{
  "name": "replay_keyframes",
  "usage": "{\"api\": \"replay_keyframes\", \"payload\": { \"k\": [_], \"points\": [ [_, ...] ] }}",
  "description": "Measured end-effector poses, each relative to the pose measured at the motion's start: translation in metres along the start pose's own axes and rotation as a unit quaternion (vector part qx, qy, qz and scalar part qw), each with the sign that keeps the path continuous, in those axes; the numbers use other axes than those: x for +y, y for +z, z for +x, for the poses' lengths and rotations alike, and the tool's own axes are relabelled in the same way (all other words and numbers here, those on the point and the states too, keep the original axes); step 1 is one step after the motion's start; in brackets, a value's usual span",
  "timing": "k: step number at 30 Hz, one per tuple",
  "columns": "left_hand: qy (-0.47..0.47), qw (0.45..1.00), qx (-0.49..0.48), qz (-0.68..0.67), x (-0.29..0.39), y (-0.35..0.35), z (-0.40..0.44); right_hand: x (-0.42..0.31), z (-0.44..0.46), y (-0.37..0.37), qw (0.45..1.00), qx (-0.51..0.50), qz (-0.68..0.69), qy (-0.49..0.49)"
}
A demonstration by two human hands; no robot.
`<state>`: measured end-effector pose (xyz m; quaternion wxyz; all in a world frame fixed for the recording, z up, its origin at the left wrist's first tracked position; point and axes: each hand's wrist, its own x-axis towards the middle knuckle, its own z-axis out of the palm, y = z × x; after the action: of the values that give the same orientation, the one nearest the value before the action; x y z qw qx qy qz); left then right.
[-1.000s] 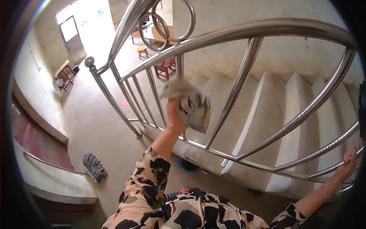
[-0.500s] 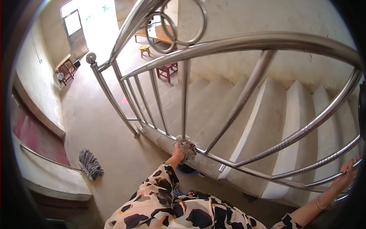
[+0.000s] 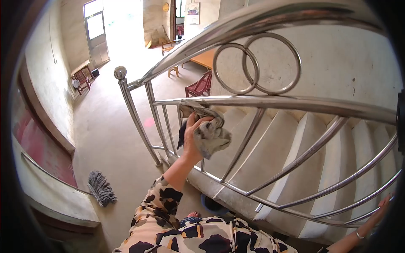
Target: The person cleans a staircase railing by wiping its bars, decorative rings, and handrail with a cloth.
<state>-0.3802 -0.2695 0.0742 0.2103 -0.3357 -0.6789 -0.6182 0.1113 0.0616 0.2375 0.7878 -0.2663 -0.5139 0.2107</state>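
My left hand point(image 3: 195, 134) is closed round a crumpled grey rag point(image 3: 214, 138). The rag's upper part touches the middle rail point(image 3: 291, 102) of the shiny metal stair railing, near the top of an upright bar. At the far right edge, my right hand point(image 3: 382, 208) wraps round a lower bar of the railing, its fingers partly hidden. Two interlocking metal rings point(image 3: 256, 63) sit between the middle rail and the thick top handrail point(image 3: 202, 40).
Concrete steps point(image 3: 253, 158) climb to the right behind the railing. A dark bucket point(image 3: 213, 205) stands on the floor below. A grey mop point(image 3: 101, 188) lies at the left. A red chair point(image 3: 199, 85) and an orange table point(image 3: 205, 58) stand beyond.
My left hand has moved up with the rag, from the bottom of an upright bar to the middle rail. The view has shifted; my right hand stays on the bars at the right.
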Motion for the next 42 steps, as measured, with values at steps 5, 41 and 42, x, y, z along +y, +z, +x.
{"api": "replay_keyframes", "payload": {
  "k": [5,41,42],
  "points": [
    [-0.150,0.895,0.092,-0.410,-0.028,0.038,-0.004,0.033,0.038,-0.037,0.996,-0.070,-0.048,0.033],
    [-0.289,0.907,0.162,-0.258,-0.177,-0.012,-0.032,0.022,0.030,-0.028,0.960,-0.007,-0.245,-0.136],
    [-0.208,0.966,0.108,0.107,-0.196,-0.007,-0.059,0.016,0.025,-0.023,0.962,-0.005,-0.240,-0.129]
  ]
}}
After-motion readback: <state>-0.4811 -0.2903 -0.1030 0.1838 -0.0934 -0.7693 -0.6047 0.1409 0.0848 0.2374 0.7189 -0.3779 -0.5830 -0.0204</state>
